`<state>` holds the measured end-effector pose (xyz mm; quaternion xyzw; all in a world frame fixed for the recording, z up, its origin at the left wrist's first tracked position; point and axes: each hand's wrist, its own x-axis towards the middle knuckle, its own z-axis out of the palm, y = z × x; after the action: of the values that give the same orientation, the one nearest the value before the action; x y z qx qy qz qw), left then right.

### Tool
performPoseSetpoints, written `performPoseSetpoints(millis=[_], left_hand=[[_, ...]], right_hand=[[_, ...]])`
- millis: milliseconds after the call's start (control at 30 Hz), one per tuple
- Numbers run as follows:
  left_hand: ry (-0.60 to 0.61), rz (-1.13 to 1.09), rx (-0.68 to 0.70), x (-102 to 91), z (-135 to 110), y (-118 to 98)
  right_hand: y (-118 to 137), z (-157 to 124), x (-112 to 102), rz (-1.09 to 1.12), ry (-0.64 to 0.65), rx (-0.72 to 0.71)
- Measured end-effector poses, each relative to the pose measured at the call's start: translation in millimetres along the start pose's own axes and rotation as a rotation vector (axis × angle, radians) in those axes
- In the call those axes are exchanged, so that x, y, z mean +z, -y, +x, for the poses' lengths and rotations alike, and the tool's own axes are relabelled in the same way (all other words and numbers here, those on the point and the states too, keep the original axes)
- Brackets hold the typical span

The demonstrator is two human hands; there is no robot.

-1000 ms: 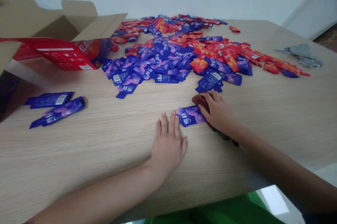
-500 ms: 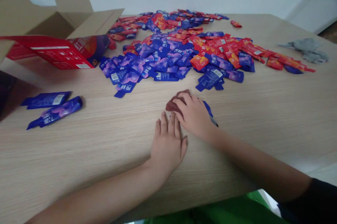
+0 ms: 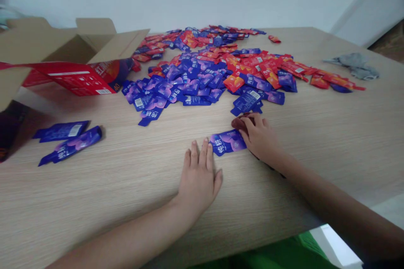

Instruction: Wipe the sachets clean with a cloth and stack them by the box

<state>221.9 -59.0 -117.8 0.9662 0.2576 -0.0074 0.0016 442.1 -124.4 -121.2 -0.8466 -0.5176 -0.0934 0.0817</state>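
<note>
A blue and purple sachet (image 3: 227,142) lies flat on the wooden table between my hands. My left hand (image 3: 198,176) rests palm down with its fingers stretched, the fingertips at the sachet's left end. Bunched under the fingers of my right hand (image 3: 260,138) is a brown cloth (image 3: 240,123), pressed against the sachet's right end. That end of the sachet is hidden by the hand. A dark edge of something shows beneath my right wrist, too covered to name.
A large pile of blue sachets (image 3: 192,86) and red sachets (image 3: 268,67) spreads across the back. Two blue sachets (image 3: 71,145) lie at left, near an open red cardboard box (image 3: 75,78). A grey crumpled cloth or glove (image 3: 355,63) sits at far right.
My right hand has slid the brown cloth rightward along the sachet, uncovering its printed face. My left hand has stayed nearly in place. The view has tilted slightly.
</note>
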Motion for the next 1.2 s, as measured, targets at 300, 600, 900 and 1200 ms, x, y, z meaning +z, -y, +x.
performPoseSetpoints(millis=[300,600,900,1200], left_hand=[[-0.068,-0.019,0.026,4.3,-2,3],[-0.015,-0.032,0.015,1.5,1,2],[0.027,-0.011,0.01,-1.5,1,0],[-0.019,-0.017,0.002,0.8,-1,0]], right_hand=[[32,19,-39,0.232,-0.147,-0.077],[77,12,-12,0.16,0.032,-0.241],[32,5,-5,0.105,0.024,-0.056],[0,9,-12,0.139,0.074,-0.076]])
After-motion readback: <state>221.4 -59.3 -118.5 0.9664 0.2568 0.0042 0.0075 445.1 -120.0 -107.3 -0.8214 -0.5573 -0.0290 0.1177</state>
